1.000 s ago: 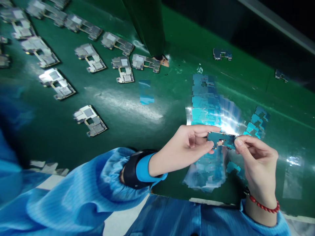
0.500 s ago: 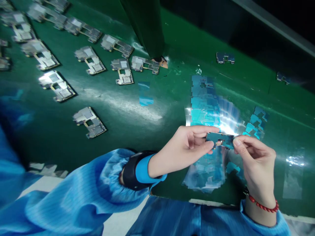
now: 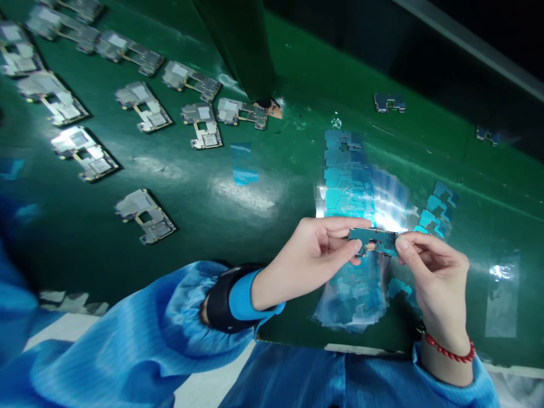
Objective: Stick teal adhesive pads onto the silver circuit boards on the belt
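The left hand point(image 3: 314, 255) and the right hand point(image 3: 429, 272) pinch opposite ends of a small blue circuit board point(image 3: 373, 241), held above a stack of shiny film sheets point(image 3: 352, 181) on the green tabletop point(image 3: 297, 170). Left of that stack lies a single blue film piece point(image 3: 242, 164), and farther left many metal-shielded boards point(image 3: 144, 215) are spread in rows. Beyond the stack, a lone board point(image 3: 389, 102) lies apart.

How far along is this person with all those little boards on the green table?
Seemingly done: many silver-shielded circuit boards lie spread on the green table, at left. In hand: the left hand and right hand pinch one small blue circuit board above a pile of shiny blue film sheets. Perhaps left: two more blue boards lie far off.
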The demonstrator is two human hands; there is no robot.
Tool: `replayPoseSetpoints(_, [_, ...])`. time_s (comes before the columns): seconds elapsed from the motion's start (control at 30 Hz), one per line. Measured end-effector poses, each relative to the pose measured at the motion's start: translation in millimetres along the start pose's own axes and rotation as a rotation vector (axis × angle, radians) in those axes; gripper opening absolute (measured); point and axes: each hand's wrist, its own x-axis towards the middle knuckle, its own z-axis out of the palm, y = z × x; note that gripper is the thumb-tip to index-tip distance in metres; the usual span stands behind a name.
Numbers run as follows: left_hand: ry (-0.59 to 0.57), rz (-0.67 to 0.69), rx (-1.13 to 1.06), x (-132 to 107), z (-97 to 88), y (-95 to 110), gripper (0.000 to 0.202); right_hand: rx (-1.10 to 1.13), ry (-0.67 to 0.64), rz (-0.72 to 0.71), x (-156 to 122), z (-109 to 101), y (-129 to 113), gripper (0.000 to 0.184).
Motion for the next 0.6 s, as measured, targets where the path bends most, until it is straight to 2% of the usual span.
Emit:
replayPoseSetpoints(0.33, [0.027, 0.012, 0.038, -0.9, -2.5, -0.6, 0.036, -0.033, 0.09, -0.062, 1.5, 3.0, -3.3, 0.007])
replayPoseSetpoints(0.47, [0.037, 0.003, 0.017, -0.6, -2.9, 0.1, 0.037, -0.022, 0.094, -0.045, 3.0, 0.0, -1.5, 0.004])
replayPoseSetpoints(0.6, [0.034, -0.008, 0.009, 0.3, -3.9, -0.6, 0.038, 0.053, 0.051, -0.012, 6.7, 2.9, 1.5, 0.014])
